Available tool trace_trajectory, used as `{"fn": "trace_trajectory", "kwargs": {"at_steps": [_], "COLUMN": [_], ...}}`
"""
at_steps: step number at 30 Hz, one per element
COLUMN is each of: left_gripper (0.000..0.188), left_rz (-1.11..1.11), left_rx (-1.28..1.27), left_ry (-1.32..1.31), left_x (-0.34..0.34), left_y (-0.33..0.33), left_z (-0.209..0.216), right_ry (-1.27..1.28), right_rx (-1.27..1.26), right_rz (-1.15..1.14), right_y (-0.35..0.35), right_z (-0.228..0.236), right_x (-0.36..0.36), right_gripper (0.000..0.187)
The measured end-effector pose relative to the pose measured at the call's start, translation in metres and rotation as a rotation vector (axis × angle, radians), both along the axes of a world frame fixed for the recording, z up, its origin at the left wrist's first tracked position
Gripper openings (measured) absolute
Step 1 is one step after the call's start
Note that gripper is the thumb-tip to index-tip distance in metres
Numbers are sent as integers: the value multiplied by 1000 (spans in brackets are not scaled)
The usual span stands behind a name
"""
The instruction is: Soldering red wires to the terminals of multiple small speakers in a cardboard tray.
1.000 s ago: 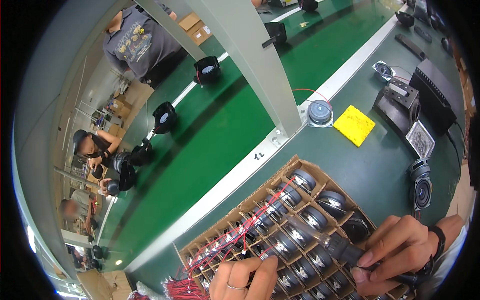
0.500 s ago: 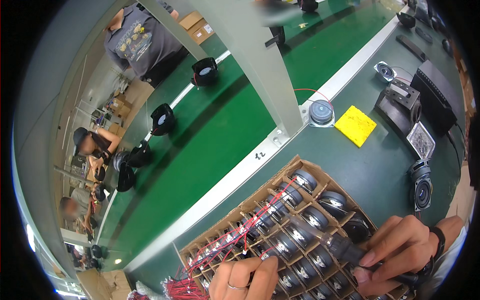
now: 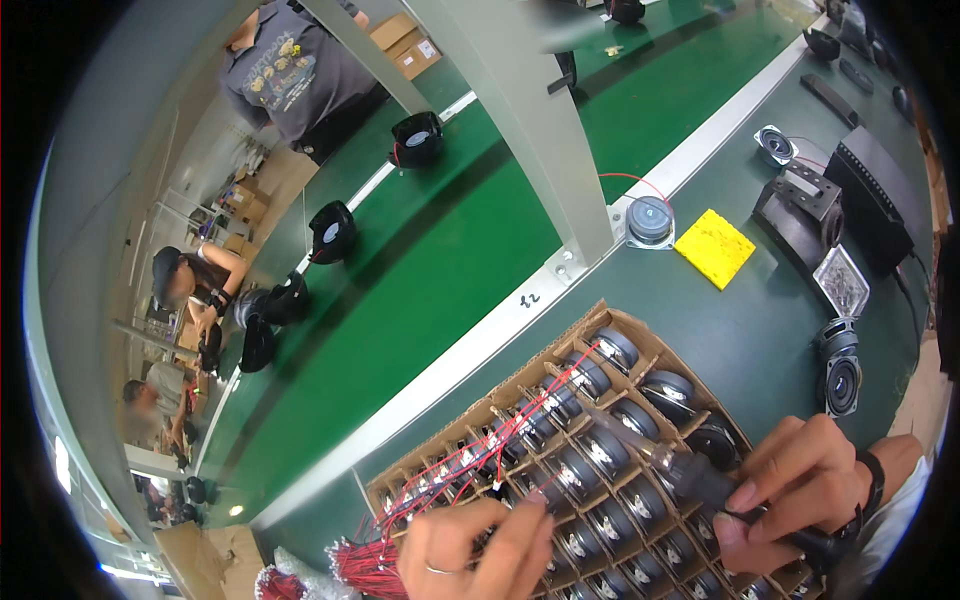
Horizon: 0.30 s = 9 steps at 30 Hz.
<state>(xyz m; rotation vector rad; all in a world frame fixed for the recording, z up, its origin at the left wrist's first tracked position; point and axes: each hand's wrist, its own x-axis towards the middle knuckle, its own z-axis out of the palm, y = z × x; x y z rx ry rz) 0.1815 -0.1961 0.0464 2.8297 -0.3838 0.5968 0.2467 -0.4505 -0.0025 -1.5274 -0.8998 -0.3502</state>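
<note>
My right hand (image 3: 805, 495) is wrapped round the dark handle of a soldering iron (image 3: 705, 482), its tip pointing left over a divided cardboard box (image 3: 742, 437). Several small round speakers (image 3: 572, 472) sit in the box's compartments, their metal terminals showing. At the box's near side, my left hand (image 3: 478, 552) pinches thumb and fingers together on a thin red wire (image 3: 545, 488), close to one speaker. Other red and black wires (image 3: 520, 420) lie across the speakers to the left. The iron's tip is blurred, and I cannot tell whether it touches a terminal.
Left of the box lies a bundle of red wires (image 3: 368, 562). A yellow sponge (image 3: 715, 248), a loose speaker (image 3: 650, 221) and a soldering-iron stand (image 3: 797, 205) are on the bench beyond. A metal post (image 3: 540, 130) rises beside the green conveyor (image 3: 400, 290). Other people stand across it.
The whole view has shifted slightly. My left hand has drawn a little to the left over the box, still pinching. My right hand keeps the soldering iron in nearly the same place.
</note>
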Motion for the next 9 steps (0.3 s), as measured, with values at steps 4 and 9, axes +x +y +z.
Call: {"fn": "trace_trajectory", "kwargs": {"at_steps": [4,9], "left_gripper": [32,24], "left_rz": [124,239], "left_rx": [-26,21], "left_ry": [-24,-161], "left_x": [-14,-42], "left_y": [15,58], "left_z": [31,59], "right_ry": [-25,-55], "right_rx": [72,48], "right_rz": [-49,-125], "right_y": [2,1], "right_z": [0,-1], "right_x": [0,-2], "right_gripper": [31,27]}}
